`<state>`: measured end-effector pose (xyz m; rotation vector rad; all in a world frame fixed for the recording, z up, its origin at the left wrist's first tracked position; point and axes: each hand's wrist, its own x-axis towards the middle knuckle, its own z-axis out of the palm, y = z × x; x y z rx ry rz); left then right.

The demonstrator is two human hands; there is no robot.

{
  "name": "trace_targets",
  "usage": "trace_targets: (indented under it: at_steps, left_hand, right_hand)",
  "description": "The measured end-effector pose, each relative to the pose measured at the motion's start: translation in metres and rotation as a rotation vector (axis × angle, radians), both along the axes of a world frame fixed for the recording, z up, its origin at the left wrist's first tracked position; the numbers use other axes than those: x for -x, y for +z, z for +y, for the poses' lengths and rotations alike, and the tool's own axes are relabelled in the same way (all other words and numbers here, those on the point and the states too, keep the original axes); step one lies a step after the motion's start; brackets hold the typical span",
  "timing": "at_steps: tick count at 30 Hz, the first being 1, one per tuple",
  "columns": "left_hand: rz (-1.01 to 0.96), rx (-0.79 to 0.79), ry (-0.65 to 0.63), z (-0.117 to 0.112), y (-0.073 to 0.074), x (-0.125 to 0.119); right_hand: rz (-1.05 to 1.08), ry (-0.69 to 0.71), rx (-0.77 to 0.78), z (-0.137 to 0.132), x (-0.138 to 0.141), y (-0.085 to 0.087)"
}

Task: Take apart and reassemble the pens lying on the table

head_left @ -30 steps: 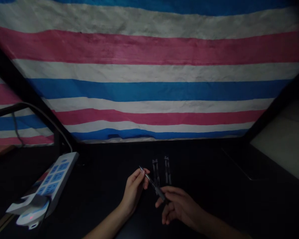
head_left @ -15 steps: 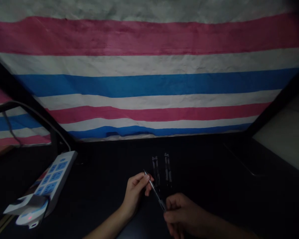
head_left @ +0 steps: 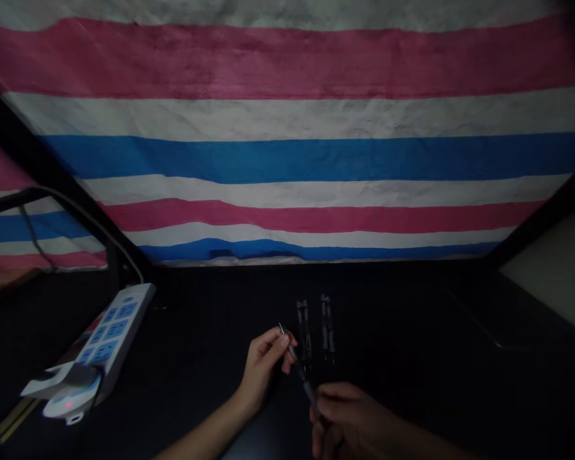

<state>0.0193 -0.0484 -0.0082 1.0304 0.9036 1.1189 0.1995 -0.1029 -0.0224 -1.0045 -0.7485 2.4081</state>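
My left hand (head_left: 263, 365) pinches the upper, pointed end of a slim pen (head_left: 298, 369) between thumb and fingers. My right hand (head_left: 347, 420) is closed round the pen's lower end, low in the picture. The pen slants between the two hands above a dark table (head_left: 412, 358). Just beyond the hands two more dark pens (head_left: 316, 329) lie side by side on the table, pointing away from me.
A white power strip with blue sockets (head_left: 106, 337) lies at the left, a white plug and red light at its near end (head_left: 67, 401), its cable running up to the left. A pink, white and blue striped sheet (head_left: 287, 160) hangs behind the table.
My right hand has drawn back toward me and closed tighter on the pen's lower end. The left hand keeps its pinch. The view has tilted down a little.
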Motion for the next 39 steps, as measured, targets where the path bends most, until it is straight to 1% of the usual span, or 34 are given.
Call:
trace_targets:
  at_steps: [6, 12, 16, 20, 23, 29, 32, 35, 37, 39]
  left_hand:
    - [-0.016, 0.039, -0.002, -0.0003, -0.0003, -0.0016]
    - [-0.002, 0.032, -0.004, -0.0001, -0.0025, -0.0009]
    - [-0.008, 0.031, -0.001, -0.0014, -0.0028, -0.0006]
    - [-0.040, 0.034, 0.009, -0.0018, -0.0038, -0.0006]
    - [-0.057, 0.052, 0.002, -0.0007, -0.0047, -0.0007]
    - [-0.045, 0.082, 0.011, 0.0011, -0.0046, -0.0017]
    - [-0.043, 0.082, 0.009, 0.0010, -0.0045, -0.0019]
    - [-0.040, 0.085, 0.011, 0.0007, -0.0053, -0.0018]
    - [-0.040, 0.088, 0.005, 0.0005, -0.0064, -0.0017]
    - [-0.037, 0.080, -0.005, 0.0001, -0.0076, -0.0018]
  right_hand:
    - [0.008, 0.033, 0.006, 0.0002, -0.0016, 0.0055]
    - [0.009, 0.025, 0.000, -0.0008, -0.0007, 0.0040]
    - [-0.042, 0.031, -0.005, -0.0022, 0.0006, 0.0045]
    - [0.029, 0.028, 0.012, -0.0022, 0.0014, 0.0010]
    - [-0.005, 0.007, 0.001, -0.0006, 0.0017, -0.0004]
    - [-0.003, 0.036, -0.013, 0.0023, 0.0004, 0.0001]
    - [-0.034, 0.058, -0.044, 0.0024, -0.0012, -0.0015]
    - [-0.017, 0.084, -0.032, 0.0026, -0.0028, -0.0008]
    - [-0.043, 0.098, -0.044, 0.0026, -0.0030, 0.0015]
    - [-0.128, 0.110, -0.091, 0.0023, -0.0022, 0.0051]
